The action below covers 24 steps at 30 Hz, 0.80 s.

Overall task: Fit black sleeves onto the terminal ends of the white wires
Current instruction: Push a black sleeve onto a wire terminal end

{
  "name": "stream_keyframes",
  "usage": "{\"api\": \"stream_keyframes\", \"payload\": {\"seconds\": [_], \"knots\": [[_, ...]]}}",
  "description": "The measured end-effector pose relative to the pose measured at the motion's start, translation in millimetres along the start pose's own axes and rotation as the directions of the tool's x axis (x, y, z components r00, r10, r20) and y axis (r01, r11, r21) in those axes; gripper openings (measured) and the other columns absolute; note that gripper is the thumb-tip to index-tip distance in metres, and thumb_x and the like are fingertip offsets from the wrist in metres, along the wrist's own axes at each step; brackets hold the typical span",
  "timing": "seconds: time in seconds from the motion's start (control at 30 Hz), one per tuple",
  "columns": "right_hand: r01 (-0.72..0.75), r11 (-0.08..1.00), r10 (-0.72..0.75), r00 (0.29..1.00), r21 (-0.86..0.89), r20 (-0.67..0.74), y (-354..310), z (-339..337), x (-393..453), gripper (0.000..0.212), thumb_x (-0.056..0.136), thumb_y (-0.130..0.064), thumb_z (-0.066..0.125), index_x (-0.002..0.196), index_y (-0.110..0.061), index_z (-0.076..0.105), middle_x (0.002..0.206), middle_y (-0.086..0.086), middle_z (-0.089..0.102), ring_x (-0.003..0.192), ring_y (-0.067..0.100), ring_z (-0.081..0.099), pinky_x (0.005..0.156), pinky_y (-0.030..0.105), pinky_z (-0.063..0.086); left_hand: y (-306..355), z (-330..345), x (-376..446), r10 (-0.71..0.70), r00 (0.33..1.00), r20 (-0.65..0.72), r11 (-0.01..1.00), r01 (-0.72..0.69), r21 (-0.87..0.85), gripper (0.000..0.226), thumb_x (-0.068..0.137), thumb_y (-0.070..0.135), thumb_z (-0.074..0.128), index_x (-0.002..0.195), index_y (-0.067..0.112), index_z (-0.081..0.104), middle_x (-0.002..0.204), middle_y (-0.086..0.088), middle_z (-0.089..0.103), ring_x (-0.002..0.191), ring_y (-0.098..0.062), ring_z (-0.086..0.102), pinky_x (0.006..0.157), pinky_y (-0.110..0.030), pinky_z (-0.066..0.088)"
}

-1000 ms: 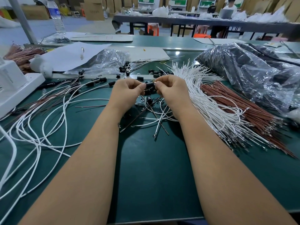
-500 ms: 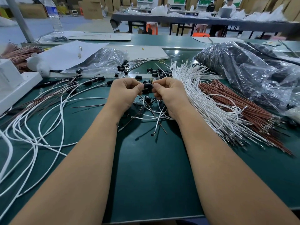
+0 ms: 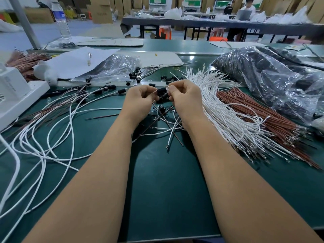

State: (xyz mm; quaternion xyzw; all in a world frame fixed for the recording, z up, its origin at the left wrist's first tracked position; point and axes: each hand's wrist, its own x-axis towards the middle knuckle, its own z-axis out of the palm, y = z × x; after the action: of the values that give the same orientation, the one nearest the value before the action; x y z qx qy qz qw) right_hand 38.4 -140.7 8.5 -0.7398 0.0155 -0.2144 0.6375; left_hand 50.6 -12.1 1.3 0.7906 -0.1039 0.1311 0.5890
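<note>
Since a second ago my hands have barely shifted, pressed close over the bench (image 3: 166,199). My left hand (image 3: 138,102) pinches a black sleeve (image 3: 161,92); my right hand (image 3: 185,97) pinches a white wire's terminal end at its mouth. I'd keep the two in line and push straight, I judge. Loose sleeves (image 3: 168,78) lie just beyond, the white bundle (image 3: 224,109) and brown wires (image 3: 259,111) right, finished leads (image 3: 52,123) left. Stray wires under my wrists could snag.
</note>
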Motion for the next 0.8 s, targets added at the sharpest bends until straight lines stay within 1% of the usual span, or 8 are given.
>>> {"api": "stream_keyframes", "payload": {"seconds": [0.1,0.17,0.3,0.4,0.47,0.57,0.67,0.8], "knots": [[-0.014,0.999,0.017,0.996,0.030,-0.090,0.0,-4.0,1.8,0.015,0.092,-0.010,0.058,0.083,-0.022,0.061,0.084,0.005,0.065,0.075,0.015,0.059,0.073,0.030,0.052,-1.4,-4.0,1.7,-0.014,0.999,-0.046,0.998,0.011,-0.060,0.016,0.096,0.000,0.051,0.103,0.004,0.065,0.077,0.002,0.064,0.061,0.002,0.053,0.064,-0.007,0.042],[-0.036,0.999,0.040,0.994,0.035,-0.102,1.0,-6.0,2.6,0.014,0.092,-0.010,0.058,0.084,-0.021,0.061,0.086,0.005,0.065,0.077,0.015,0.060,0.073,0.029,0.053,0.4,-6.8,2.1,-0.041,0.998,-0.043,0.985,0.033,-0.168,0.017,0.097,0.001,0.049,0.099,0.012,0.063,0.078,0.003,0.065,0.061,0.005,0.053,0.068,-0.011,0.042],[-0.041,0.999,0.041,0.998,0.004,-0.053,0.0,-1.9,1.1,0.013,0.091,-0.010,0.059,0.084,-0.019,0.062,0.083,0.003,0.064,0.076,0.015,0.059,0.073,0.030,0.053,7.8,-8.7,0.1,-0.057,0.997,0.048,0.928,0.071,-0.366,0.025,0.097,0.005,0.046,0.087,0.025,0.057,0.083,0.004,0.069,0.078,-0.010,0.052,0.076,-0.024,0.039],[-0.007,0.999,0.006,1.000,-0.031,-0.023,-1.6,0.2,-1.8,0.015,0.090,-0.009,0.060,0.081,-0.022,0.061,0.077,-0.001,0.063,0.073,0.014,0.059,0.075,0.033,0.054,11.0,-7.4,-1.9,-0.043,0.995,0.087,0.884,0.079,-0.461,0.025,0.098,0.006,0.045,0.087,0.026,0.055,0.084,0.007,0.071,0.083,-0.008,0.054,0.079,-0.026,0.036],[0.005,0.999,-0.006,1.000,-0.047,-0.007,-2.4,0.0,-3.4,0.017,0.090,-0.009,0.060,0.081,-0.023,0.062,0.076,-0.001,0.062,0.070,0.013,0.058,0.072,0.033,0.053,12.2,-7.0,-2.4,-0.015,0.995,0.095,0.860,0.062,-0.507,0.024,0.099,0.008,0.046,0.086,0.026,0.056,0.084,0.010,0.072,0.088,-0.010,0.053,0.083,-0.029,0.035],[0.009,1.000,-0.009,1.000,-0.014,0.010,-3.6,-0.5,-4.8,0.023,0.091,-0.006,0.057,0.081,-0.024,0.064,0.070,0.000,0.058,0.063,0.015,0.052,0.061,0.032,0.047,12.6,-7.9,-2.0,0.009,0.994,0.111,0.838,0.053,-0.543,0.021,0.099,0.012,0.048,0.086,0.026,0.056,0.088,0.011,0.072,0.097,-0.014,0.047,0.086,-0.030,0.034],[0.034,0.999,-0.035,0.999,0.004,0.021,-3.9,0.0,-5.4,0.024,0.092,-0.006,0.058,0.081,-0.026,0.066,0.066,0.001,0.057,0.063,0.018,0.050,0.060,0.033,0.045,12.7,-9.6,-0.8,0.003,0.992,0.128,0.796,0.075,-0.601,0.019,0.099,0.014,0.047,0.086,0.025,0.055,0.089,0.009,0.072,0.097,-0.015,0.048,0.085,-0.029,0.034],[0.044,0.999,-0.044,0.999,-0.010,0.010,-3.0,1.0,-5.1,0.023,0.090,-0.008,0.062,0.081,-0.027,0.067,0.064,-0.008,0.061,0.058,0.009,0.053,0.058,0.028,0.048,13.5,-12.1,-1.3,0.002,0.988,0.153,0.743,0.101,-0.662,0.020,0.100,0.013,0.045,0.087,0.025,0.055,0.089,0.006,0.072,0.089,-0.012,0.058,0.084,-0.027,0.040]]}}
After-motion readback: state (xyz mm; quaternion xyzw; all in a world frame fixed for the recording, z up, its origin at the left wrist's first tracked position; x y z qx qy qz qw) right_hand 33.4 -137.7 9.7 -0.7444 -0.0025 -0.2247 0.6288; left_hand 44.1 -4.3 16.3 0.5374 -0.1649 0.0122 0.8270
